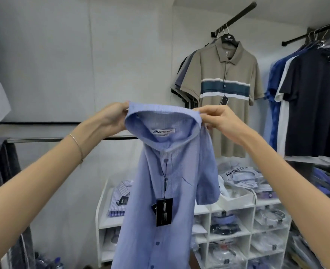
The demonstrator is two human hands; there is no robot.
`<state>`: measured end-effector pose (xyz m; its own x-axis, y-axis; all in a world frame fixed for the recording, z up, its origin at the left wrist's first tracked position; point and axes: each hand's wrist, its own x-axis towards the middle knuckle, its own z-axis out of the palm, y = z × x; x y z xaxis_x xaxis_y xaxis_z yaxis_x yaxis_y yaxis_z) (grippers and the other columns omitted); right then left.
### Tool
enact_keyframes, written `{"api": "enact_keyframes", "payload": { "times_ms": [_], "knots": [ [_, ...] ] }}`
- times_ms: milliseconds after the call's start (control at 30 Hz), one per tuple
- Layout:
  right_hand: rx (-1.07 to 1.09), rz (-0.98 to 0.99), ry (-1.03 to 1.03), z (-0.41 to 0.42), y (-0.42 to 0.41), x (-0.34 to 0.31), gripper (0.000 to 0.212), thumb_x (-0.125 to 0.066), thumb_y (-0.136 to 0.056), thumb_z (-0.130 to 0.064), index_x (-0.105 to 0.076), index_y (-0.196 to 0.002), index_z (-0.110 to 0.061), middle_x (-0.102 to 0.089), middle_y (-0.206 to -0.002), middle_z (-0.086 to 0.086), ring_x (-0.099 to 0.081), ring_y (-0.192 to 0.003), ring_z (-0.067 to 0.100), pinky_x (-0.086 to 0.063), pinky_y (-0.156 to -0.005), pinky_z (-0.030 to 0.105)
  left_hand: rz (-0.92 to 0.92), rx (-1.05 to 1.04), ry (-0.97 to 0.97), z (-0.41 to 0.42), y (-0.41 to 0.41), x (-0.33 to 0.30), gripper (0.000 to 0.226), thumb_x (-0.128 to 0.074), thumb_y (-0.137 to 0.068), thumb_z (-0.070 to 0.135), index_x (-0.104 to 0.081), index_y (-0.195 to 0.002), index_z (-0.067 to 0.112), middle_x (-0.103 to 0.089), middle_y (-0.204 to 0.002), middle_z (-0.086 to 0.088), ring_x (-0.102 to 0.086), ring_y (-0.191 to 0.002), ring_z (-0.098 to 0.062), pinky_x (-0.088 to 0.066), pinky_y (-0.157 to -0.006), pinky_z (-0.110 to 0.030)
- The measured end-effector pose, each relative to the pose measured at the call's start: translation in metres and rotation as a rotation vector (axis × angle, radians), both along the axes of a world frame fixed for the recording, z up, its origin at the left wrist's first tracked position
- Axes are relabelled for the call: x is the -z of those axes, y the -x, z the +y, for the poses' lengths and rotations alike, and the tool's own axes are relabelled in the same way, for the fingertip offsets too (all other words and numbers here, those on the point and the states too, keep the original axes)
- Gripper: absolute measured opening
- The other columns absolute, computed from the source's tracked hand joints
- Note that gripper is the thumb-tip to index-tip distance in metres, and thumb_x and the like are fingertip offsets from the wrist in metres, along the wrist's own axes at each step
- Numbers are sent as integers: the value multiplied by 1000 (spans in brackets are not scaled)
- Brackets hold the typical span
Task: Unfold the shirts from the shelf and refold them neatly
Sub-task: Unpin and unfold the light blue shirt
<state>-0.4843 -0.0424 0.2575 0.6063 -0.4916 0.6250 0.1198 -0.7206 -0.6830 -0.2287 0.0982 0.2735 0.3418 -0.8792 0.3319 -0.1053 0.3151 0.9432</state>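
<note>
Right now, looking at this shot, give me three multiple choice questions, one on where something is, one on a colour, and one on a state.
1. Where does the black price tag hang?
A. On the front of the light blue button-up shirt
B. On the white cubby shelf
C. On the left wrist

2. What colour is the wide chest band on the khaki polo shirt?
A. Red
B. Teal
C. Yellow

3. How is the light blue shirt held?
A. Folded flat on the shelf
B. On a hanger
C. Hanging unfolded, its collar pinched by the left hand and right hand

Answers: 1 A, the tag dangles on a cord by the placket. 2 B, the teal band sits between white stripes. 3 C, both hands grip the collar ends and the shirt hangs down.
</note>
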Motion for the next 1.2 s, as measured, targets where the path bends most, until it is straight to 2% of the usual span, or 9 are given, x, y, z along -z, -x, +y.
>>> {"api": "enact_keyframes", "payload": {
  "times_ms": [100, 300, 400, 567, 667, 900, 1000, 1100, 1200],
  "knots": [
    [-20, 121, 135, 18, -17, 7, 30, -58, -85, 7, -69, -111, -3, -66, -115, 1, -60, -96, -2, -49, -84, 17, 60, 89, -19, -14, 35, 8, 32, -31, -100, 3, -50, -74, 7, -59, -48, 3, -56, -50, -9, -46, -46, -13],
    [56, 119, 36, 23, -22, 29, 36, -48, -89, 7, -70, -77, -19, -66, -67, -13, -54, -64, -2, -46, -62, 15, 289, 225, 115, -22, 54, 49, 41, -48, -93, 10, -63, -54, 13, -61, -55, 1, -58, -50, -11, -47, -53, -16],
    [5, -41, -146, 21, -20, 45, 25, -55, -92, 0, -68, -78, -16, -69, -65, -12, -61, -63, 0, -49, -61, 17, 293, 181, -11, -38, 41, 107, 27, -45, -97, 31, -62, -89, 13, -64, -96, -6, -60, -87, -22, -46, -84, -33],
    [-44, -257, -481, 11, -21, 69, 11, -61, -91, -8, -69, -84, -8, -72, -73, 2, -68, -69, 14, -56, -73, 28, 149, 352, -551, -56, 50, 246, 77, -14, -89, 73, -53, -131, 22, -63, -123, -2, -59, -111, -20, -43, -98, -38],
    [-1, -324, -596, -1, -21, 90, 10, -61, -91, -6, -67, -83, -5, -72, -73, 4, -68, -71, 16, -57, -77, 30, 327, 463, -647, -48, 83, 297, 73, -22, -92, 69, -57, -131, 18, -64, -127, -3, -62, -114, -18, -49, -94, -36],
    [124, -327, -785, -37, -12, 168, 7, -67, -86, -12, -66, -81, -7, -69, -92, 12, -67, -82, 21, -56, -79, 34, 505, 598, -890, -20, 124, 353, 53, -57, -80, 59, -77, -75, 11, -72, -84, -7, -69, -75, -16, -55, -74, -31],
    [127, -305, -873, -55, -13, 206, 12, -68, -83, -17, -64, -85, -7, -64, -105, 16, -63, -93, 27, -53, -87, 40, 575, 674, -948, -11, 130, 372, 56, -58, -77, 63, -75, -75, 10, -70, -79, -6, -68, -69, -15, -57, -65, -26],
    [127, -242, -939, -66, -19, 240, 22, -64, -89, -21, -59, -99, -3, -64, -103, 16, -64, -86, 24, -53, -75, 35, 550, 783, -963, 2, 129, 380, 48, -79, -65, 53, -74, -87, 10, -70, -89, -6, -66, -80, -16, -56, -75, -30],
    [181, -229, -990, -52, -28, 270, 9, -62, -90, -15, -63, -92, -6, -66, -95, 11, -64, -81, 19, -53, -76, 31, 328, 549, -942, -1, 114, 383, 34, -56, -93, 36, -63, -114, 11, -65, -103, -5, -62, -98, -19, -52, -89, -36]
  ]
}}
